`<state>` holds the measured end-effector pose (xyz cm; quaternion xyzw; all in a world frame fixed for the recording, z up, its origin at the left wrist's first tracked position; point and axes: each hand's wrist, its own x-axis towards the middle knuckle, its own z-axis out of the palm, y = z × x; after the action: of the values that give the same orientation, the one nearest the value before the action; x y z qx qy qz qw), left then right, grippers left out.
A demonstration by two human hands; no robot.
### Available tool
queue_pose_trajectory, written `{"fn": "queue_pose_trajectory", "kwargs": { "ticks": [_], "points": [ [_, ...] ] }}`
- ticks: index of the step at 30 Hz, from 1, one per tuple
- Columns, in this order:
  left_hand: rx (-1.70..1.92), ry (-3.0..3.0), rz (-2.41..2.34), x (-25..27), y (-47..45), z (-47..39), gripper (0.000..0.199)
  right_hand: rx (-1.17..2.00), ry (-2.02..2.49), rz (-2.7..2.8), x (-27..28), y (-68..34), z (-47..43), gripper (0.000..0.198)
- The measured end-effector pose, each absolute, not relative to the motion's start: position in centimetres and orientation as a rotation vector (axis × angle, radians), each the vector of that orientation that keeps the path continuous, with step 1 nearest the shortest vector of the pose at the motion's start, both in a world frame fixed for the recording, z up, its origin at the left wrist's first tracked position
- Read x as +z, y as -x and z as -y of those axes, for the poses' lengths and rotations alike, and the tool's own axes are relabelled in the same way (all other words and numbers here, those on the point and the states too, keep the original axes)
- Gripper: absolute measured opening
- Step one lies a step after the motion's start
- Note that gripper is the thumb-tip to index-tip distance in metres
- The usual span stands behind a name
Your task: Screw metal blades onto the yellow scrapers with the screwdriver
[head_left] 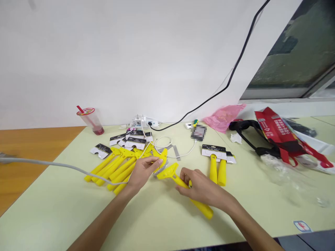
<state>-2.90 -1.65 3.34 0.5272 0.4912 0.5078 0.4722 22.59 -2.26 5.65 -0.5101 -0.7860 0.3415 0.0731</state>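
Note:
My right hand (197,183) is closed round the handle of a yellow scraper (201,208), which slants with its wide head up and to the left. My left hand (143,170) pinches a small yellow plate (164,157) between thumb and fingers. A grey metal strip (160,168), seemingly a blade, shows beside that plate, close to the scraper's head; whether they touch I cannot tell. Left of and behind my left hand lie several more yellow scrapers (104,168) in a row, partly hidden by the hand.
Two scrapers with black-and-white cards (214,152) lie at right. More cards (135,143), a power strip (151,123) and a phone-like device (199,133) are at the back. A cup (91,122) stands back left. A grey cable (65,166) crosses the left side; a red bag (280,132) lies right.

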Motion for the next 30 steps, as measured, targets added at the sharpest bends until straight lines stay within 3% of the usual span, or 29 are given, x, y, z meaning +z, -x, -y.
{"fn": "queue_pose_trajectory", "kwargs": {
  "ticks": [7,19,24,30],
  "points": [
    [1.275,-1.394,-1.237,1.6,2.5,2.1,0.040,1.273,1.341,2.185,4.8,-20.4,1.1,0.029],
    [1.201,-1.056,-1.115,0.8,1.2,3.2,0.046,2.113,1.139,1.577,4.3,-20.1,0.7,0.059],
    [1.186,-1.081,-1.157,0.9,1.2,3.1,0.053,2.080,1.100,1.426,2.5,-19.3,0.9,0.057],
    [1.160,-1.321,-1.212,0.7,1.8,2.7,0.040,2.112,1.029,1.336,1.9,-19.1,1.3,0.053]
  ]
}}
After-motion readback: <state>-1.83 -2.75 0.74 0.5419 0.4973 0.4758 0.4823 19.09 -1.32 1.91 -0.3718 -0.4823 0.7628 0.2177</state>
